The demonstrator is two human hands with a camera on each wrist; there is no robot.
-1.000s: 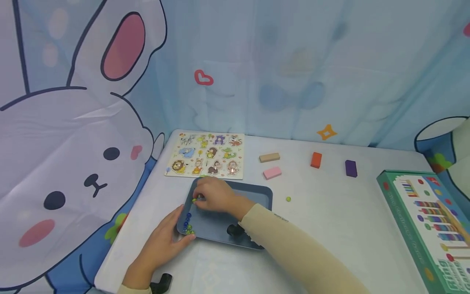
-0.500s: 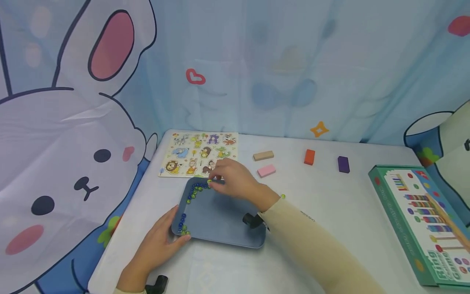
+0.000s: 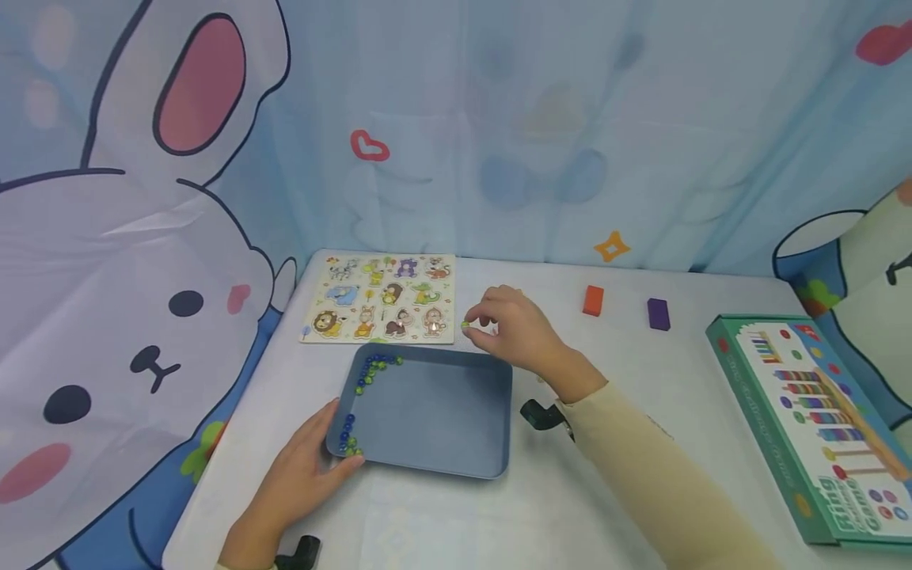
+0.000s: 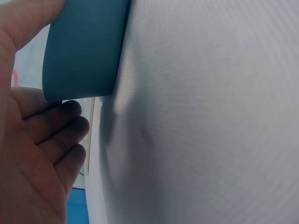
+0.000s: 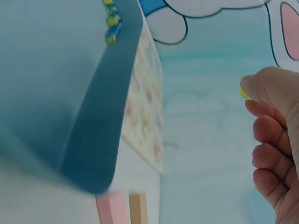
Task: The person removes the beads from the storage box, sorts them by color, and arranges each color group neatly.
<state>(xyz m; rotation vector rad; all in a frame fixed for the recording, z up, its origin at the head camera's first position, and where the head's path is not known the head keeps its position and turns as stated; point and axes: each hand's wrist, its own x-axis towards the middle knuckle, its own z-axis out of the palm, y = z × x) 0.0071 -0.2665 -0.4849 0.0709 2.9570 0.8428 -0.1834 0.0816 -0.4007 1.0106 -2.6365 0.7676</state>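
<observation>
A grey-blue tray lies on the white table. Along its left wall and far left corner run blue and green marbles, with another cluster at the near left corner. My left hand rests at that near corner, thumb along the front rim and fingers along the left side; in the left wrist view the tray's wall sits beside the thumb. Beyond the tray's far right corner, my right hand pinches a yellow-green marble between thumb and index finger, other fingers curled.
An animal puzzle board lies behind the tray. Orange and purple blocks stand back right. Pink and tan blocks appear in the right wrist view. A green game box fills the table's right side.
My right hand has lifted from the tray's far left corner and moved right past its far edge, carrying the green marble. The left hand stays at the tray's corner.
</observation>
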